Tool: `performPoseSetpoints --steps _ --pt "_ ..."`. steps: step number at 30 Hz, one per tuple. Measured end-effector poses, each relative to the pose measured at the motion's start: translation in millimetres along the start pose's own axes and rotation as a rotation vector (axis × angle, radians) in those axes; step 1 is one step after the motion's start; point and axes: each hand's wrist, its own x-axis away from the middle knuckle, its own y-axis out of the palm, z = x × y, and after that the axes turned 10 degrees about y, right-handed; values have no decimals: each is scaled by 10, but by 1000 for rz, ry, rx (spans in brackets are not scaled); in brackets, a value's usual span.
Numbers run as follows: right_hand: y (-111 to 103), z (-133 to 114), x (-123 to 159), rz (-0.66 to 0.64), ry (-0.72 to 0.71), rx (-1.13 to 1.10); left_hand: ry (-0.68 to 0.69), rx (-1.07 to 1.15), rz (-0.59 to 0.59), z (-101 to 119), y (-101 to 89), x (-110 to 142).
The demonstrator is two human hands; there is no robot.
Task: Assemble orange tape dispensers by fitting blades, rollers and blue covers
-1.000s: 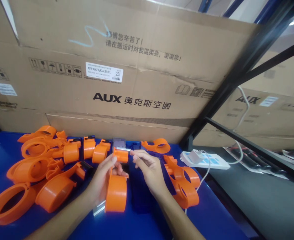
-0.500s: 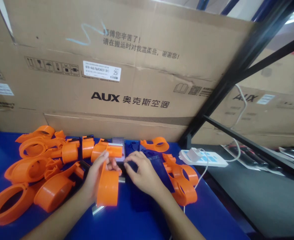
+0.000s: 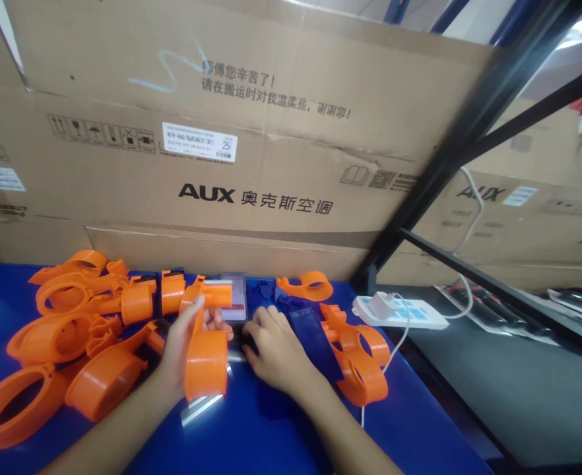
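My left hand (image 3: 185,340) is closed around an orange plastic tape dispenser (image 3: 206,366), its ring hanging toward me and its handle pointing right. My right hand (image 3: 276,349) is lowered beside it, fingers bent and fingertips down near the tabletop by a dark item; what they pinch, if anything, is hidden. Below the held dispenser lies a flat silvery metal strip (image 3: 202,410). Behind the hands is a phone (image 3: 236,310) with a lit screen, partly covered by the dispenser's handle.
More orange dispensers (image 3: 105,382) crowd the left of the blue table (image 3: 251,439); others (image 3: 363,379) lie at right. Dark blue pieces (image 3: 274,291) sit at the back. A white power strip (image 3: 420,315) with a cable stands right of them. A large carton (image 3: 256,145) closes off the back.
My left hand has shifted slightly left with the dispenser, uncovering more of the metal strip. My right hand has lowered and moved a little left, its fingertips now further down.
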Motion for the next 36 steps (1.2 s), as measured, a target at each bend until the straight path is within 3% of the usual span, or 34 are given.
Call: performPoseSetpoints --steps 4,10,15,25,29,33,36 --pt "-76 47 -35 156 80 -79 2 -7 23 -13 -8 -5" --pt "-210 55 -53 458 124 -462 36 -101 22 -155 -2 3" --pt "-196 -28 -14 439 54 -512 151 -194 -45 -286 43 29" --pt "-179 -56 0 449 10 -502 121 -261 -108 -311 71 63" --pt "-208 -68 12 393 -9 -563 118 -203 -119 -307 62 55" --pt "-279 31 0 401 53 -616 -36 -69 -90 -255 -1 29" --pt "-292 176 -32 436 159 -459 -135 30 -51 -204 -41 7"
